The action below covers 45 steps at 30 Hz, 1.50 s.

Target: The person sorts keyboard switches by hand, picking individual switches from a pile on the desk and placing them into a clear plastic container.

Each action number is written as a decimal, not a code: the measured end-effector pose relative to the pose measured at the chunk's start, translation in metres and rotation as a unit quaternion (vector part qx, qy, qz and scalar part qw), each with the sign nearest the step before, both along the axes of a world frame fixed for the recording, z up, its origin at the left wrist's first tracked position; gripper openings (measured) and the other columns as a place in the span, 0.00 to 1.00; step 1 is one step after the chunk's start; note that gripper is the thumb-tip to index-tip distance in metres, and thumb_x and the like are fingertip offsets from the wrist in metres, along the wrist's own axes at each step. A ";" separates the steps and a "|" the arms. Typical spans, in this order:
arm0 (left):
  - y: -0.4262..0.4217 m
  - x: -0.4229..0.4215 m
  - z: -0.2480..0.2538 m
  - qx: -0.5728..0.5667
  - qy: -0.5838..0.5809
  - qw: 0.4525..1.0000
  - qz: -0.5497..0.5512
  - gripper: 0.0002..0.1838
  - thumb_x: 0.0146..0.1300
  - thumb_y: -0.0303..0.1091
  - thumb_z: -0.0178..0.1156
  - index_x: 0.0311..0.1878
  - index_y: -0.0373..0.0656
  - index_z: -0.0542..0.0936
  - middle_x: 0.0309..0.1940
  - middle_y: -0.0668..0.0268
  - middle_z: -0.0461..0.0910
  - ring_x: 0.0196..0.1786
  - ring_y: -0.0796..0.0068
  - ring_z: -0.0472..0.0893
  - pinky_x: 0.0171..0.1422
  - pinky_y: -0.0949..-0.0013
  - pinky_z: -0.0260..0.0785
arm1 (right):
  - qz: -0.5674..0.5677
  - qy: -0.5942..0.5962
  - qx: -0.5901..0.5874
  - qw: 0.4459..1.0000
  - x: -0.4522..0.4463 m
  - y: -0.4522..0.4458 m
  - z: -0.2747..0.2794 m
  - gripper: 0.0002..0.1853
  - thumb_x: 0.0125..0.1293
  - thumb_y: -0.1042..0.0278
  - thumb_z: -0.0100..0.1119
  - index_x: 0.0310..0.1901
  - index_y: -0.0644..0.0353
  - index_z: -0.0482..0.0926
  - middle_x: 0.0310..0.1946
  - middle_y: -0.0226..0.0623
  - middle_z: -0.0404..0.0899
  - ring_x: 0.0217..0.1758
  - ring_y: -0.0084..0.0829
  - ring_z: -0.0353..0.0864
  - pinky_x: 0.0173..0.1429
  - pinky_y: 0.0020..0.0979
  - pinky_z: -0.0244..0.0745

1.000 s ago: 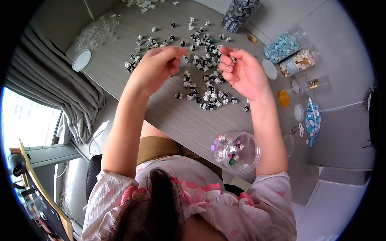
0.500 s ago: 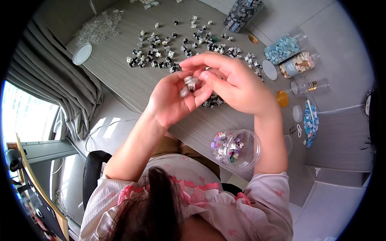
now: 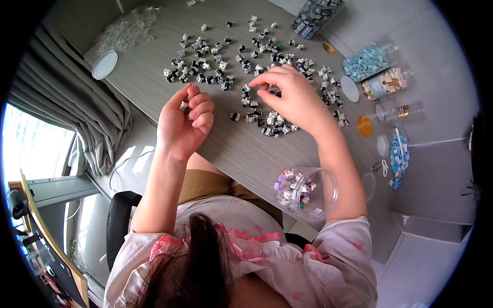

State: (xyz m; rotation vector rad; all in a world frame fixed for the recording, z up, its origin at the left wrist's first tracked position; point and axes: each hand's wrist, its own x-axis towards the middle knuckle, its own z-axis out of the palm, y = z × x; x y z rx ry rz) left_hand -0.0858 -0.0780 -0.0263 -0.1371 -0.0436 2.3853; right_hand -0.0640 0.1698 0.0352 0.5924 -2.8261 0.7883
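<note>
My left hand [image 3: 185,123] is curled, palm up, around keyboard switches; a pale one [image 3: 184,107] shows between the thumb and fingers, and the rest of what it holds is hidden. Over the scattered black and white keyboard switches [image 3: 277,126] hovers my right hand [image 3: 292,95], its thumb and index finger apart with nothing visible between them. Near my right forearm a clear plastic jar [image 3: 328,192] lies on its side, holding several purple, white and green switches [image 3: 295,187].
Clear plastic pieces [image 3: 128,31] are heaped at the far left by a white lid [image 3: 105,65]. Along the right stand jars of grey keycaps [image 3: 316,18], blue keycaps [image 3: 365,61] and cream keycaps [image 3: 385,83]. A yellow lid [image 3: 365,126] and a bag of blue pieces [image 3: 399,159] lie nearby.
My hands have moved apart. The left hand has gone left and its fingers have closed over the switches; the right hand has left the palm and is above the pile.
</note>
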 end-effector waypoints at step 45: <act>0.016 0.049 0.027 -0.137 -0.130 0.980 -0.066 0.13 0.79 0.41 0.48 0.41 0.43 0.74 0.29 0.70 0.71 0.28 0.81 0.68 0.25 0.77 0.62 | 0.050 0.011 0.072 0.996 -0.027 -0.032 0.011 0.13 0.57 0.60 0.72 0.42 0.55 0.87 0.37 0.32 0.78 0.48 0.36 0.73 0.55 0.36 0.71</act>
